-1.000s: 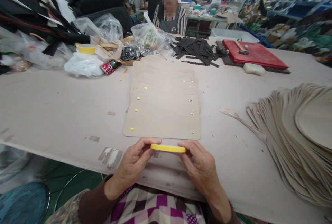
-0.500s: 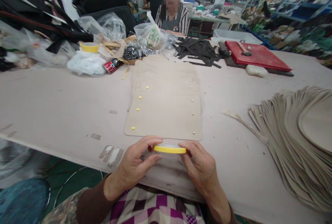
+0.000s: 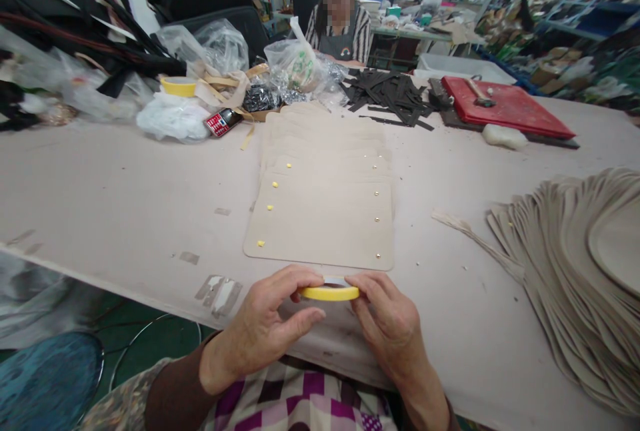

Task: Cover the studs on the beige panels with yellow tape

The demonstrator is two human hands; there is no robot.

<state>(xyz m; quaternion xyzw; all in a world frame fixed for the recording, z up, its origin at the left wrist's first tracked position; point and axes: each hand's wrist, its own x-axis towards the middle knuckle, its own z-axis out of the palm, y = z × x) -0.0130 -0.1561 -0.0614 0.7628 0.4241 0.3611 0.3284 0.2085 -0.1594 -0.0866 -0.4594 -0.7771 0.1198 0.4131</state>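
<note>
Left hand point(image 3: 267, 324): thumb spread, fingertips touched tape roll point(image 3: 330, 295)
Right hand point(image 3: 390, 318): pinched it, we judged, probably for steadiness
Panels point(image 3: 323, 218): overlapped near table's point(image 3: 125, 198) front edge

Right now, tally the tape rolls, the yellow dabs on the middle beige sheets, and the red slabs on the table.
Round yellow tape rolls: 2
Small yellow dabs: 4
Thick red rectangular slab: 1
Total: 7
</note>
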